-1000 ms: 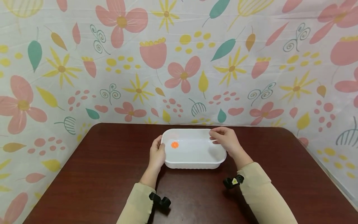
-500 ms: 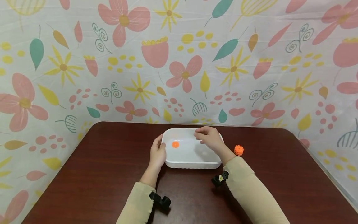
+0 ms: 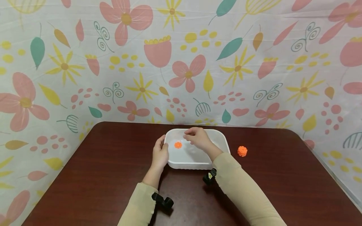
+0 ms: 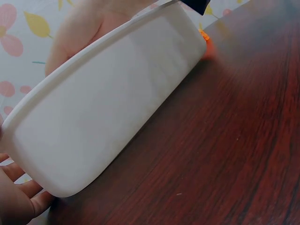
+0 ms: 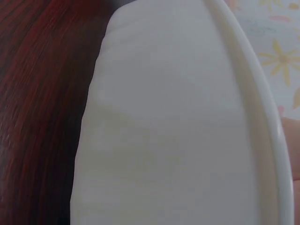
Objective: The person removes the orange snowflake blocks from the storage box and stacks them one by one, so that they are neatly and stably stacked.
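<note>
A white, deep rectangular tray (image 3: 195,165) sits on the table. Its left end is gripped by my left hand (image 3: 160,153), with the fingers along the outer wall and the thumb near the rim. Inside, towards the left, lies one small orange flower-shaped piece (image 3: 178,145). Over the tray, right of that piece, is my right hand (image 3: 199,139), its fingers loosely bent and pointing left; nothing shows between them. To the right of the tray stands a short stack of orange flower-shaped pieces (image 3: 242,151). In the right wrist view the tray's outer wall (image 5: 173,112) fills most of the picture.
The dark brown wooden table (image 3: 107,175) reaches back to a cloth (image 3: 181,62) printed with flowers and leaves. Each sleeve carries a small black camera, one on the left wrist (image 3: 162,201) and one on the right (image 3: 210,176).
My right hand has moved left across the tray towards the orange piece inside. The orange stack, hidden at first, has come into sight. My left hand stays on the tray.
</note>
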Demonstrator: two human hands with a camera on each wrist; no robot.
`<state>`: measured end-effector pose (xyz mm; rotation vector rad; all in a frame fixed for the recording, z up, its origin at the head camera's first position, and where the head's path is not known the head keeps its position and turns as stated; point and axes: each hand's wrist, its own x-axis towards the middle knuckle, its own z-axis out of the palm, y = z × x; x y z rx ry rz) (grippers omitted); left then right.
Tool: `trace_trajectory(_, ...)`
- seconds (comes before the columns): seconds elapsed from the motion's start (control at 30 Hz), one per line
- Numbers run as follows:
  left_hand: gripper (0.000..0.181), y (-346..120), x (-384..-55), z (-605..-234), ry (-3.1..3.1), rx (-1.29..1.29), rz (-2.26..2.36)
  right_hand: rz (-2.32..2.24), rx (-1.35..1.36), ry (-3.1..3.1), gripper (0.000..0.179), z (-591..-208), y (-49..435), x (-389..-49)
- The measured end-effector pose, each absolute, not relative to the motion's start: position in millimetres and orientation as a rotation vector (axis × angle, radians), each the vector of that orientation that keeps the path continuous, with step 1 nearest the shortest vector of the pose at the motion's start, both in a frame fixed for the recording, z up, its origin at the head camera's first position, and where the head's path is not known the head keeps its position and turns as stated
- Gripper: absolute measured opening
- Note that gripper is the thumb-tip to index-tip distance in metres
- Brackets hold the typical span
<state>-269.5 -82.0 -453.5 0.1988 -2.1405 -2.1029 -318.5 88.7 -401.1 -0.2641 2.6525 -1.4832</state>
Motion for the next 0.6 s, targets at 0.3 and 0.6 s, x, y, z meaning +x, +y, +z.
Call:
trace_trajectory(0.3,0.044,-78.1,-268.5,-451.2,-2.151,0.197,-2.113,-1.275,-0.358,2.753,0.025,-411.4,71.3,-327.2)
trace_trajectory(0.6,0.044,-82.7,-268.5,-450.6,-2.169,0.189,-2.089,-1.239,-0.389,2.802,0.020,-425.0,64.0,-332.0)
